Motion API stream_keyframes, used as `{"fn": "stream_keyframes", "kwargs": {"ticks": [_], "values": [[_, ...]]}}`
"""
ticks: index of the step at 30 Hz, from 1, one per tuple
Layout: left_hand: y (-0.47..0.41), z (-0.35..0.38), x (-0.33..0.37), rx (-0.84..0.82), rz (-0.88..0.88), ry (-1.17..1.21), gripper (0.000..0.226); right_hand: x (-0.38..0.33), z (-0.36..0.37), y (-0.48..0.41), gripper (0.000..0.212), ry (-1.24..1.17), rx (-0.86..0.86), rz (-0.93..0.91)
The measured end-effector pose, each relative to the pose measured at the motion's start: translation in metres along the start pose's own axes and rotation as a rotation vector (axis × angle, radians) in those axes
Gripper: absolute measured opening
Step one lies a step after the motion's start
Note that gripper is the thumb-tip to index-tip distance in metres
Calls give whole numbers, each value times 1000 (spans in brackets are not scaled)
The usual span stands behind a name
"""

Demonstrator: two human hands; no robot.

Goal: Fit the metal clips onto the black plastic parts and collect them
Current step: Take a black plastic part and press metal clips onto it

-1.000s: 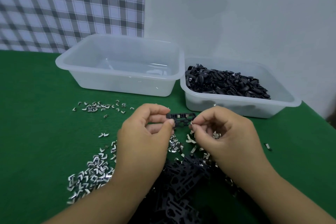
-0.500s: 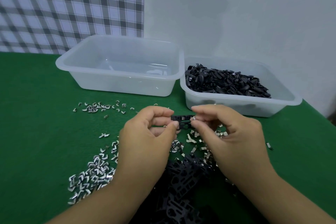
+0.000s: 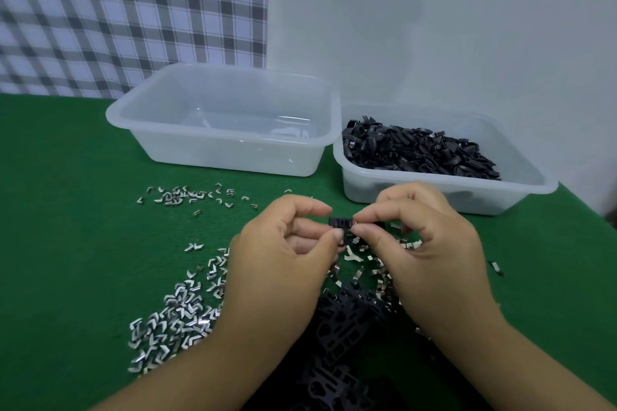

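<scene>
Left hand (image 3: 283, 253) pinched a black part (image 3: 338, 222); right hand (image 3: 424, 243) pinched a clip (image 3: 354, 221) onto it. A tub (image 3: 450, 200) held many parts (image 3: 417, 150), apparently finished; loose clips (image 3: 177, 317) lay waiting.

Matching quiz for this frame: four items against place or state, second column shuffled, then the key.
Column 1
1. left tub
2. right tub
3. metal clips
4. small black part

Column 2
A. lying loose on the green cloth
B. holds a heap of black pieces
C. pinched between left hand and right hand
D. no black pieces inside

Pairs: 1-D, 2-B, 3-A, 4-C
</scene>
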State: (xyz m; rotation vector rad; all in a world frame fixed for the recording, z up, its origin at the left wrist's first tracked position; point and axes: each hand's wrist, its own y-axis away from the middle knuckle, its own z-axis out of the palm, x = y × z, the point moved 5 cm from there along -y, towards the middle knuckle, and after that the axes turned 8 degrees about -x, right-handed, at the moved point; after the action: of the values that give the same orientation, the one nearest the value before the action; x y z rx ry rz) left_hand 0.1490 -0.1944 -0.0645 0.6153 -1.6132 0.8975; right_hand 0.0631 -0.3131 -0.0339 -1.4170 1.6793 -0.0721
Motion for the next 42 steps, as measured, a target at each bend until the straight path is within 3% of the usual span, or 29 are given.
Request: {"fn": "stream_keyframes", "kwargs": {"ticks": [18, 30, 37, 42], "values": [[0, 3, 3, -55, 59, -16, 33, -1, 0, -1, 5, 7, -13, -32], [3, 1, 8, -39, 127, -187, 42, 4, 10, -4, 13, -104, -221, 15], [3, 0, 4, -17, 69, -128, 35, 3, 5, -2, 15, -13, -128, -46], [1, 1, 1, -18, 30, -66, 27, -2, 3, -1, 3, 81, -55, -148]]}}
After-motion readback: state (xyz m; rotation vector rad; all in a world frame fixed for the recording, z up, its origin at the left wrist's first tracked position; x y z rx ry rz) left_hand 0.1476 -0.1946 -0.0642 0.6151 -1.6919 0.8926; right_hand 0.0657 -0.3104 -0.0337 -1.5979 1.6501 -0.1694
